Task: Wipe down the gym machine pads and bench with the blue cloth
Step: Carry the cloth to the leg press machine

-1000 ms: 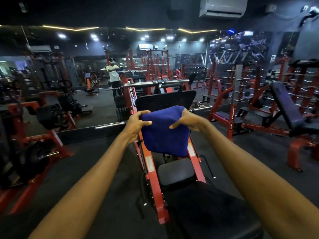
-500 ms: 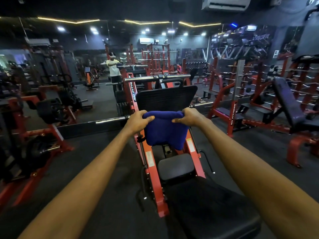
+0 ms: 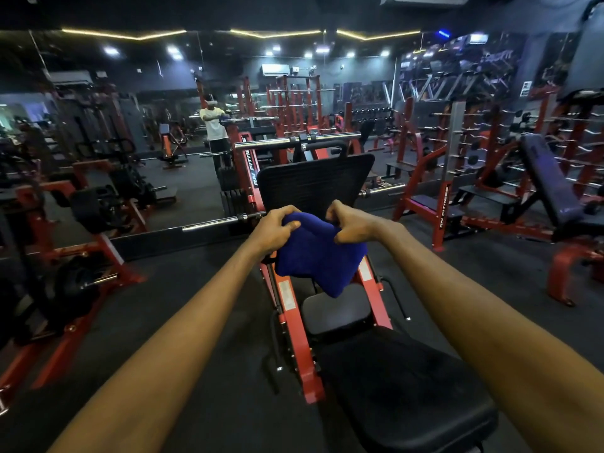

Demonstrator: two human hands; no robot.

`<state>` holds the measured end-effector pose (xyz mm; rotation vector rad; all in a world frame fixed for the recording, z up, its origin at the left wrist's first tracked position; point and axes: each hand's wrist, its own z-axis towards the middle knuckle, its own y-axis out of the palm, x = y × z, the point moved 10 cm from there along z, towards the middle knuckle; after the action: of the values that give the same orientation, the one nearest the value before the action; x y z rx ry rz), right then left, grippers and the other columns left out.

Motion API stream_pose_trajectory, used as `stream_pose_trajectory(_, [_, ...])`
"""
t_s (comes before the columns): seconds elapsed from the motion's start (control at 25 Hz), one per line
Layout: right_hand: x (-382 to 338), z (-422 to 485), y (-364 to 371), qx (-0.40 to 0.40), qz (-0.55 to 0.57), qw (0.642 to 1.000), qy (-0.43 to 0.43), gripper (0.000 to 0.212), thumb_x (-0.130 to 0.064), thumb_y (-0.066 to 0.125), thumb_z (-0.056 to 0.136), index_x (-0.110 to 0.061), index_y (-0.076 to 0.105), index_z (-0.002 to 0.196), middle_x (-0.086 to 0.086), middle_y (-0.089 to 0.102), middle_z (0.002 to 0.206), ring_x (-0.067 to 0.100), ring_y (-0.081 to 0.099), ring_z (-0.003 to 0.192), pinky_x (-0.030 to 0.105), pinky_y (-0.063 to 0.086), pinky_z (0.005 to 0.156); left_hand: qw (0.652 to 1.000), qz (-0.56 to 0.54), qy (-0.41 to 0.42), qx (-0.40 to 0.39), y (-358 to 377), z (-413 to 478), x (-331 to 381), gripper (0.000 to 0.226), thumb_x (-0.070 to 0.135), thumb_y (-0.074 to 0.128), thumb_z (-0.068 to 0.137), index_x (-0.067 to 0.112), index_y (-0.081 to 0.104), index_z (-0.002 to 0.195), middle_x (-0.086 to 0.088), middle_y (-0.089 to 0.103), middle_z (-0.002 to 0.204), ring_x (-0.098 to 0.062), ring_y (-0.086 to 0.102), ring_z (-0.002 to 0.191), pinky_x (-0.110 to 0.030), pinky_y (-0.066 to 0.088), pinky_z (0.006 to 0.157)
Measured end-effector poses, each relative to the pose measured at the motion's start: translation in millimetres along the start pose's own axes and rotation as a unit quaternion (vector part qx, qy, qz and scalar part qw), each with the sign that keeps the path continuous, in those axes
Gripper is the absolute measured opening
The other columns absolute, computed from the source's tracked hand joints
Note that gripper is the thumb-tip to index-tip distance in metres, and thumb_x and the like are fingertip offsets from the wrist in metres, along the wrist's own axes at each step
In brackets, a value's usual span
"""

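Observation:
Both my arms reach forward over a red leg-press machine. My left hand (image 3: 273,228) and my right hand (image 3: 351,222) each grip the top edge of the blue cloth (image 3: 318,256), which hangs bunched in the air between them. Below the cloth lies a small black seat pad (image 3: 335,313), and nearer to me the large black back pad (image 3: 402,393). Behind the cloth stands the machine's black ribbed foot plate (image 3: 313,179).
Red frame rails (image 3: 294,338) run along both sides of the pads. A mirror wall (image 3: 130,132) ahead reflects a person in a white shirt. An incline bench (image 3: 549,188) and barbell racks stand on the right, plate-loaded machines (image 3: 85,210) on the left, dark floor between.
The cloth hung flat and wide a second ago; my hands have since drawn closer together and it now hangs bunched and folded between them. The view has tilted slightly down.

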<state>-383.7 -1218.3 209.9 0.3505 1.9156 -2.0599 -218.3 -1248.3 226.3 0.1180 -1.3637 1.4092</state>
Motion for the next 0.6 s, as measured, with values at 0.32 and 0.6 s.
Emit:
stream_pose_trajectory(0.32, [-2.4, -22.7, 34.4, -0.012, 0.081, 0.997, 0.010, 0.048, -0.064, 0.072, 0.079, -0.032, 0.065, 0.113, -0.006, 0.069, 0.100, 0.014, 0.065, 0.093, 0.031, 0.051, 0.079, 0.999, -0.006, 0.035, 0.027, 31.6, 5.7, -0.2, 0.020, 0.014, 0.062, 0.092, 0.033, 0.064, 0.097, 0.008, 0.068, 0.092, -0.007, 0.063, 0.087, -0.038, 0.054, 0.086])
stream_pose_trajectory(0.6, [71.9, -61.9, 60.0, 0.014, 0.033, 0.990, 0.139, 0.065, -0.076, 0.060, 0.082, -0.012, 0.059, 0.091, 0.003, 0.061, 0.083, 0.023, 0.059, 0.076, 0.033, 0.038, 0.065, 0.995, -0.050, -0.057, 0.059, 78.7, -1.3, -46.0, 0.024, 0.000, 0.057, 0.090, 0.017, 0.064, 0.104, 0.007, 0.062, 0.086, -0.004, 0.057, 0.078, -0.021, 0.047, 0.077])
